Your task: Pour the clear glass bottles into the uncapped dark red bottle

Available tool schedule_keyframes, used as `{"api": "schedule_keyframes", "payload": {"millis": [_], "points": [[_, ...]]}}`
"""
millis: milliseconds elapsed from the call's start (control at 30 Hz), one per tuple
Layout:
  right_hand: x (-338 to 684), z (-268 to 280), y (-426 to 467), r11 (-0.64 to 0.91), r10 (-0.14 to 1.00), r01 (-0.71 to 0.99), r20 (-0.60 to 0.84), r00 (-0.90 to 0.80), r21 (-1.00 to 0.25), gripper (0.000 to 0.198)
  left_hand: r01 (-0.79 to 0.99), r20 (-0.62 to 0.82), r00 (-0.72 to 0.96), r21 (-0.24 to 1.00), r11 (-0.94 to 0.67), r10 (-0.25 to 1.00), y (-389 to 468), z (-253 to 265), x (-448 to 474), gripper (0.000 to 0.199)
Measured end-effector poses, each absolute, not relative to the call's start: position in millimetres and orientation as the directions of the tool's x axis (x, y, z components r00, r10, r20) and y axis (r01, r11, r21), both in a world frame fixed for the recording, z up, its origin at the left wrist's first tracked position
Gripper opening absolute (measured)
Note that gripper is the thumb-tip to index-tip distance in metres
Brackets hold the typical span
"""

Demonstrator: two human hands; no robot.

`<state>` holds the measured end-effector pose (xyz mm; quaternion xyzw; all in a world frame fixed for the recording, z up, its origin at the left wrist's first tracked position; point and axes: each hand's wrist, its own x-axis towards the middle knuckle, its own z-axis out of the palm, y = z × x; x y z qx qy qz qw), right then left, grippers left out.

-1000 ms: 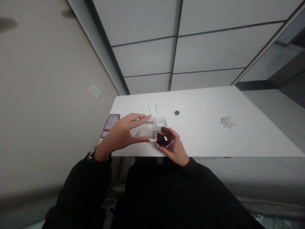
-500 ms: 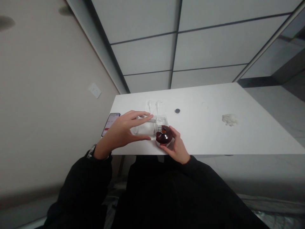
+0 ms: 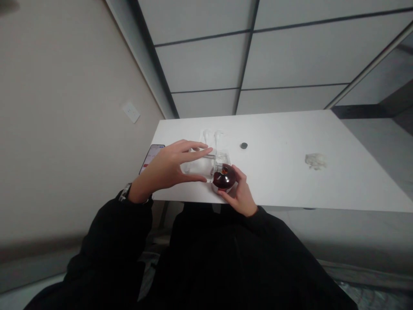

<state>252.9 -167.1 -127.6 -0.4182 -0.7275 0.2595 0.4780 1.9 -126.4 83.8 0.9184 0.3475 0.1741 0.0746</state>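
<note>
My left hand curves around a clear glass jar, fingers over its far side and thumb along its near side. The jar lies on its side in my grip, its right end against a round bottle of dark red-brown liquid. My right hand clasps that bottle from the right, fingers behind and thumb in front. An orange spot shows on top of the bottle; whether it is an opening I cannot tell. Beyond the jar lie two translucent white pieces and a clear flat packaging piece, partly hidden.
The white table carries a small dark disc, a crumpled whitish tissue-like piece to the right, and a phone at the left edge, partly behind my left hand. A wall with a socket rises on the left.
The view has shifted slightly, so the table and hands sit a little higher in the picture. Both hands keep their grips, with the jar and bottle still end to end.
</note>
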Motion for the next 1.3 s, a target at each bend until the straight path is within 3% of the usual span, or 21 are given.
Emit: {"api": "schedule_keyframes", "payload": {"millis": [867,1300], "points": [[255.4,-133.7,-166.0,0.558,0.827,0.391,0.528,-0.192,-0.732,0.096,0.596,0.258,0.726,0.229,-0.770,0.638,-121.9,90.2,7.6,0.061],[255.2,-136.8,-166.5,0.557,0.828,0.365,0.531,-0.179,-0.746,0.097,0.639,0.204,0.725,0.155,-0.753,0.658,-123.6,99.7,10.5,0.060]]}}
